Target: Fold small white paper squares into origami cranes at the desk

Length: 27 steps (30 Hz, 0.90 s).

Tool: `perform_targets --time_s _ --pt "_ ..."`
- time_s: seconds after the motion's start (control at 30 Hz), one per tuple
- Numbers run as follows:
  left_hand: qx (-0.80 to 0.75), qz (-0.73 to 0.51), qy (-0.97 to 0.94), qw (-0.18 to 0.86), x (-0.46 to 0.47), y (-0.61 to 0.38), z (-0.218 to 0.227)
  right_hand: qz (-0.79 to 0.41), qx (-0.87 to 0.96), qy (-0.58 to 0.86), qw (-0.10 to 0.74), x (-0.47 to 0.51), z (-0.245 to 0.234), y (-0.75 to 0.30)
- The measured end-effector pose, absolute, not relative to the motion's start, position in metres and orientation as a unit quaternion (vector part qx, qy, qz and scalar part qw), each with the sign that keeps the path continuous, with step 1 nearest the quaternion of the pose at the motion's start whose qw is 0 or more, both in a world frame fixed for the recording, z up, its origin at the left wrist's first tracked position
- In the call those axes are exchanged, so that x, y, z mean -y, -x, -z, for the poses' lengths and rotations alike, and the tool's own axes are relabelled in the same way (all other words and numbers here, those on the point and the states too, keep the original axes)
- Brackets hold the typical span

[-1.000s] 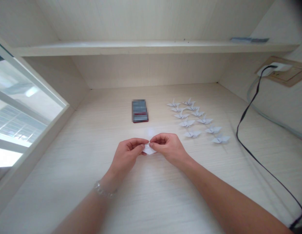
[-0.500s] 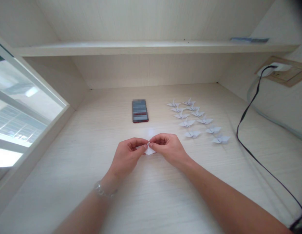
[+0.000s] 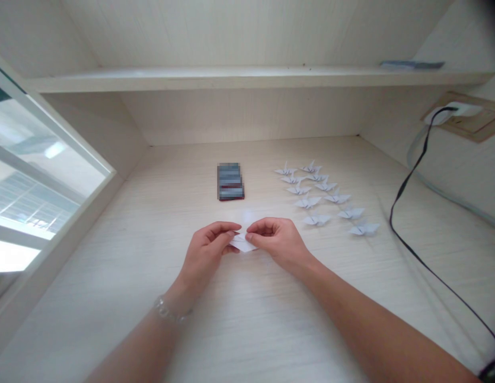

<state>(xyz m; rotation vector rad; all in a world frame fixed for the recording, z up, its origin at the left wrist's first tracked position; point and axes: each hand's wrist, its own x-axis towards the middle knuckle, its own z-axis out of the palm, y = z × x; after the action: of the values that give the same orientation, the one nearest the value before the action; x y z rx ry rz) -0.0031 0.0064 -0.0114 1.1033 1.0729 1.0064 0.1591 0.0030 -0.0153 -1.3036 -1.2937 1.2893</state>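
A small folded piece of white paper (image 3: pixel 243 244) is between my two hands, just above or on the desk; its upper part is covered by my fingers. My left hand (image 3: pixel 209 246) pinches its left side between thumb and fingers. From the right, my right hand (image 3: pixel 277 239) grips the other side with thumb and index finger. Several white paper cranes (image 3: pixel 307 202) stand in two slanting rows to the right of my hands, beyond the reach of my fingers.
Behind my hands lies a dark phone-shaped object (image 3: pixel 230 182), its face pixelated. A black cord (image 3: pixel 403 234) runs down from the wall socket (image 3: pixel 467 117) on the right. A shelf (image 3: pixel 247 80) crosses above the back of the desk. To the left is a framed window (image 3: pixel 35 186).
My left thumb and fingers have shifted slightly on the paper, and more of its white surface shows between my hands. The right hand has barely moved.
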Motion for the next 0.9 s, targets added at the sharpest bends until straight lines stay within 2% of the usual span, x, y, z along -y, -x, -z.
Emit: perform_targets --time_s 0.13,0.9 --pt "-0.482 -0.415 -0.516 0.573 -0.0059 0.0021 0.0112 -0.521 0.526 0.519 0.427 -0.0032 0.0153 -0.1591" --pt "-0.492 -0.4 -0.547 0.546 -0.0056 0.0027 0.0105 -0.557 0.514 0.485 0.436 -0.0039 0.0192 -0.1593"
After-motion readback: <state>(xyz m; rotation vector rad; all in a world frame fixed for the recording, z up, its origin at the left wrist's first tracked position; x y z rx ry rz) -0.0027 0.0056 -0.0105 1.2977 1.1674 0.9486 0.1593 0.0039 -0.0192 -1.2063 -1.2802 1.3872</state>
